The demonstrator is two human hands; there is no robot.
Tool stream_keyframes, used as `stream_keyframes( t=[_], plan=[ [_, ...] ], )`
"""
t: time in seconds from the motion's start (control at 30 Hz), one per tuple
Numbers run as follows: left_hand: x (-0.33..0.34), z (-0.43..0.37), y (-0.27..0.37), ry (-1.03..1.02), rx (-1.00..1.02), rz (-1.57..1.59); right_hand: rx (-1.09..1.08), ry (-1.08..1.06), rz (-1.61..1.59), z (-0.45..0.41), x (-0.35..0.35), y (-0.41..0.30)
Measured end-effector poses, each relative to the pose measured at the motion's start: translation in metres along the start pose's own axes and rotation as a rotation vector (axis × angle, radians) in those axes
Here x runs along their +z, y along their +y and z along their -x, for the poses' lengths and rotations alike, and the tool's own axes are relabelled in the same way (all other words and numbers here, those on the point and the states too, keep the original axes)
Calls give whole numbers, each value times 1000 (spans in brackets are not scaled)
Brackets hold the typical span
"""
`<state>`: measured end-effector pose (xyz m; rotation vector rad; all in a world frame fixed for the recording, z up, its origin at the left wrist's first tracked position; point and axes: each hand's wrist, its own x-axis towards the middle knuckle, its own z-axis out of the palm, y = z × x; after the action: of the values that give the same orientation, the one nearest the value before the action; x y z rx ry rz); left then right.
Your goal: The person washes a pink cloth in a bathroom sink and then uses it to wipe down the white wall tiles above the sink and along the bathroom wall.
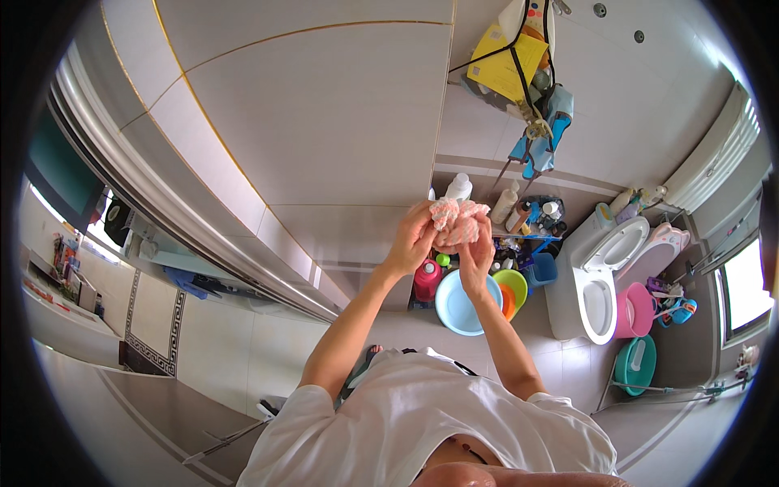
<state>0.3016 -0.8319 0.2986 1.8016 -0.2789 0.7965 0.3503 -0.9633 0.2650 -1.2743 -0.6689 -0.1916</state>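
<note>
A pink-and-white cloth (461,223), bunched up, is held between both hands out in front of me. My left hand (415,238) grips its left side, fingers bent into the folds. On the opposite side, my right hand (478,251) holds the cloth from the right and below. Just beyond the bundle stands a white bottle (459,186), partly covered by it. Below the hands, on the floor, sits a light blue basin (457,310), its right part hidden by my right forearm. Left of the basin is a dark pink bottle (428,279).
Green and orange basins (517,289) stand beside the blue one. A low shelf (535,235) carries bottles. To the right are a toilet (593,298) with its lid up, a pink bucket (634,309) and a teal basin (636,365). Bags (508,64) hang on the wall.
</note>
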Motion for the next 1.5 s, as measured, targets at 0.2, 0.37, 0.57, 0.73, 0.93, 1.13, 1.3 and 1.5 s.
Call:
stream_keyframes(
  t=[0.2,0.37,0.57,0.73,0.93,1.13,1.3,1.5],
  plan=[
    [-22,-2,-3,-187,-362,605,-489,-146,419,8,22,1],
    [-34,38,-12,-175,-572,627,-617,-194,581,12,29,6],
    [-59,124,-23,630,-565,801,-554,-469,538,33,61,3],
    [-78,190,-33,893,-536,674,-411,-656,354,46,120,5],
    [-99,156,-21,993,-395,560,-371,-832,336,49,203,21],
    [-135,142,-54,861,-465,820,-502,-883,691,59,220,47],
    [-122,131,-51,854,-577,638,-515,-886,738,52,199,47],
    [-69,127,-73,806,-611,734,-519,-839,834,42,138,46]
  ],
)
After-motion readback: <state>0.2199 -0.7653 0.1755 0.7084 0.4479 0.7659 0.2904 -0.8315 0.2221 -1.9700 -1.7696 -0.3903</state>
